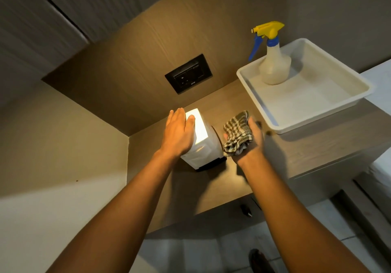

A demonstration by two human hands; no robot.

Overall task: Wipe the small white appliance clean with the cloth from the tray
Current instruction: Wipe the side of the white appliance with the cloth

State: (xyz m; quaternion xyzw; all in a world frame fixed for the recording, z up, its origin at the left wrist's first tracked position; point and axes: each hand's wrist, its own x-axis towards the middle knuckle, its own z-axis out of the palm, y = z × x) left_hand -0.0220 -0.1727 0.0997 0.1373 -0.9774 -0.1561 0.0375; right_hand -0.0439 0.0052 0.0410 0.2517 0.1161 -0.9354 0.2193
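Observation:
The small white appliance (203, 143) is a box with a dark base, standing on the brown counter near the back wall. My left hand (179, 131) lies flat on its top and left side, fingers together. Just to the appliance's right, my right hand (249, 143) grips a crumpled green-and-white checked cloth (237, 133), which sits beside the appliance's right face; whether it touches is unclear. The white tray (317, 103) stands at the right on the counter.
A spray bottle (274, 63) with a yellow and blue trigger head stands in the tray's far left corner. A black wall socket (188, 73) is set in the wooden back panel above the appliance. A beige wall closes the left side.

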